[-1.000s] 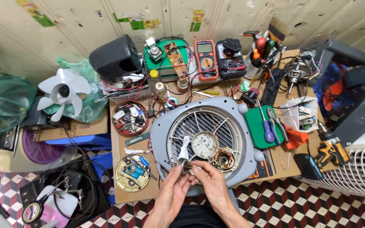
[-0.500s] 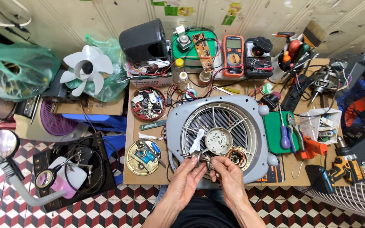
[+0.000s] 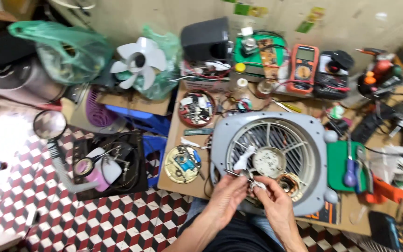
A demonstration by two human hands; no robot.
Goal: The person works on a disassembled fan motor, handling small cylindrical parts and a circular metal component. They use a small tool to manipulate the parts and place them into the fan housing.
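A grey square fan housing (image 3: 313,135) with a round grille lies flat on the low wooden table (image 3: 176,154). At its near edge both hands meet. My left hand (image 3: 228,193) and my right hand (image 3: 269,196) pinch a small metal part with wires (image 3: 253,179) between their fingertips. A pale round hub (image 3: 269,161) sits in the grille's centre, with a copper-wound motor part (image 3: 288,182) to the right of the hands.
A round tin of small parts (image 3: 183,163) and a red bowl of bits (image 3: 197,108) lie left of the housing. Meters (image 3: 302,67), a green mat with screwdrivers (image 3: 346,165), a white fan blade (image 3: 138,60) and a black tray (image 3: 110,163) on the tiled floor surround it.
The view has swung left and tilted, so the table now sits to the right. Both hands stay together at the housing's near edge, still working the small part.
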